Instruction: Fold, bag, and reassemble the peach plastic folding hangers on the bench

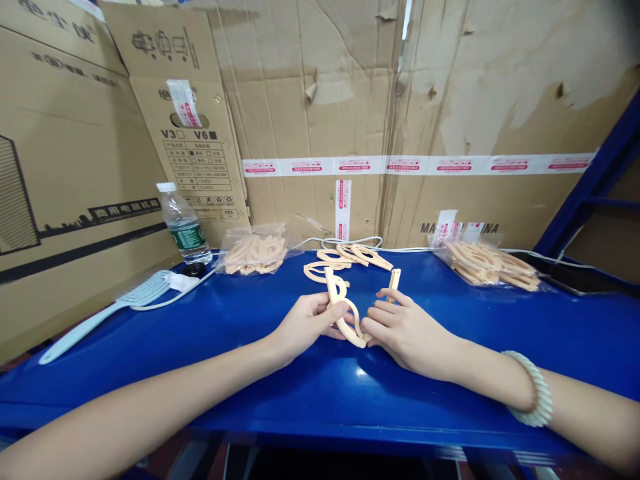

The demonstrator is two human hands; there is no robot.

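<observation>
My left hand (313,323) pinches a cream-coloured plastic folding hanger (353,333) by its looped, curved arm, thumb in front. That arm rises to a squared tip. My right hand (400,327) has its fingers curled around the other side of the same hanger, near its low end. A straight strip with a small hole near its tip sticks up behind my right fingers; how it joins the rest is hidden. Just beyond my hands lie several loose curved pieces (325,272) of the same colour on the blue table (250,393).
Clear bags of similar pieces lie at the left (255,252) and right (490,263). A water bottle (186,230), a pale blue hairbrush (110,310) and a white cable (170,300) are on the left. A dark flat device (575,277) lies far right. Cardboard (320,113) stands behind.
</observation>
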